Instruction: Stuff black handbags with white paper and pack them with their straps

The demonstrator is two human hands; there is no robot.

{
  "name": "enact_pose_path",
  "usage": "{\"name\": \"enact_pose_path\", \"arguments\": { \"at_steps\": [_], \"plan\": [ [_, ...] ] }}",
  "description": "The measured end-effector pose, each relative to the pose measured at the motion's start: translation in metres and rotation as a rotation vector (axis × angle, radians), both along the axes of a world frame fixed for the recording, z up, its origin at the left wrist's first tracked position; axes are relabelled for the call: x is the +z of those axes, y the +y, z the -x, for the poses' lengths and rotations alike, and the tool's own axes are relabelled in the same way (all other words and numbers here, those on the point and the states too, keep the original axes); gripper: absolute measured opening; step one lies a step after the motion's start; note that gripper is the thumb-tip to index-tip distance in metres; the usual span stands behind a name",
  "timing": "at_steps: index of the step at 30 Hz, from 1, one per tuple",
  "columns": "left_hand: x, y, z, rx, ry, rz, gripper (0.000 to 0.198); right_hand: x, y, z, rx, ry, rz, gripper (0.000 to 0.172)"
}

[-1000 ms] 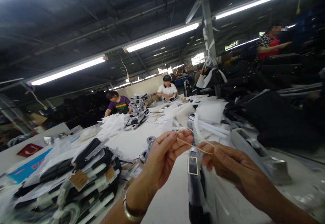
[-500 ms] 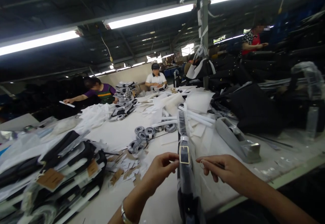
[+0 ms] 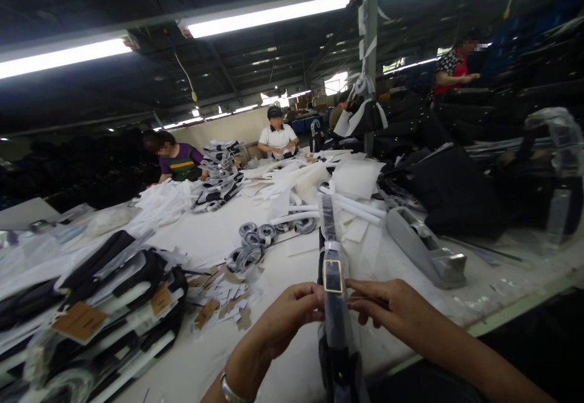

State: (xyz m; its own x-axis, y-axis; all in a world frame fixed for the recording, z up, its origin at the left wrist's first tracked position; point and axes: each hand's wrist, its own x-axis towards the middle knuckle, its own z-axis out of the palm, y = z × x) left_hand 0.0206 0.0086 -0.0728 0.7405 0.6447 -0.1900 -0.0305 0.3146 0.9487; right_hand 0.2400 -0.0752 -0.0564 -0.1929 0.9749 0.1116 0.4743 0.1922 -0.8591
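Observation:
A black strap in clear plastic (image 3: 329, 232) runs from the table toward me, with a gold rectangular buckle (image 3: 333, 276) on it. My left hand (image 3: 287, 318) pinches at the strap's left side just below the buckle. My right hand (image 3: 392, 311) is closed on the right side of the strap, fingers pinched together against it. Whether a thin string is still between my fingers cannot be made out. A silver bracelet (image 3: 228, 388) sits on my left wrist.
A heap of bagged black straps with brown tags (image 3: 104, 305) lies at the left. Grey tape rolls (image 3: 255, 235), paper scraps (image 3: 219, 302) and a grey tape dispenser (image 3: 426, 248) lie on the white table (image 3: 214, 232). Black bags (image 3: 456, 190) pile at right. Other people work at the far end.
My hands dropped from holding a thin string stretched in the air to pinching the strap on both sides below the buckle. The view tilted down and shifted slightly.

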Motion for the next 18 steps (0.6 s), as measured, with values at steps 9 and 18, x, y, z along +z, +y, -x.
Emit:
{"name": "enact_pose_path", "arguments": {
  "at_steps": [9,18],
  "plan": [
    [-0.024,-0.019,0.051,0.165,-0.405,0.256,0.015,-0.041,-0.031,-0.015,-0.071,0.032,-0.023,0.031],
    [-0.003,-0.048,0.015,0.266,-0.261,-0.044,0.037,-0.025,-0.047,-0.001,-0.217,0.402,-0.315,0.017]
  ]
}}
